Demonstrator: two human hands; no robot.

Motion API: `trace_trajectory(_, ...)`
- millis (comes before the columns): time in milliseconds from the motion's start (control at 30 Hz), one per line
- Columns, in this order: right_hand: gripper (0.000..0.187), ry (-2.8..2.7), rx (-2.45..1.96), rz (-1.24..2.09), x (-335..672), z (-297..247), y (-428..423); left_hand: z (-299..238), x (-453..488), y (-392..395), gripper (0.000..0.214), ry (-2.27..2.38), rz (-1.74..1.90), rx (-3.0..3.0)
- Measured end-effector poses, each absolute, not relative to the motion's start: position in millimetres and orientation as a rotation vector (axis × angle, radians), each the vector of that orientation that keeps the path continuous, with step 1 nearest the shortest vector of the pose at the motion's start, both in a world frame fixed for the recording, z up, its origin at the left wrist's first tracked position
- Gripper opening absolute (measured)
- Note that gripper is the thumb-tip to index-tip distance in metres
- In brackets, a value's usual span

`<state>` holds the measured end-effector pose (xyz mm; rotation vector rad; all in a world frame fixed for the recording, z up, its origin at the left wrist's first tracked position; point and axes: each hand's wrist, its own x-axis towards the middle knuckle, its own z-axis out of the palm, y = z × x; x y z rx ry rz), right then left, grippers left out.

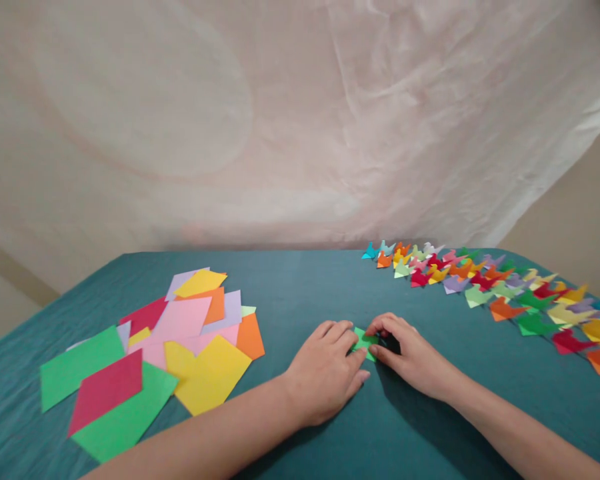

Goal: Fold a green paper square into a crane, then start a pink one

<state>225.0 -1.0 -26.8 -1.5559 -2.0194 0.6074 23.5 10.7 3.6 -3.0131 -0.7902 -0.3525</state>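
A small piece of green paper (pixel 364 341) lies on the teal cloth between my two hands. My left hand (pixel 327 367) rests flat, fingers spread, its fingertips on the paper's left edge. From the other side, my right hand (pixel 405 350) pinches the right edge of the paper between thumb and fingers. Both hands partly cover the sheet, so I cannot tell its full shape or folds.
Loose coloured paper sheets (pixel 185 320) overlap in a pile on the left. Several folded paper birds (pixel 505 312) stand in rows at the right. Behind the table (pixel 290 287) hangs a pale, wrinkled cloth (pixel 290 120).
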Motion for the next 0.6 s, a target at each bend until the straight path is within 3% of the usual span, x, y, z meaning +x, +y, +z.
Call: trace_trajectory(600,0.014,-1.993,-1.616,0.605,222.7,-22.7,5.4,1.3,23.2,10.6,0.029,-0.797,-0.376,-2.946)
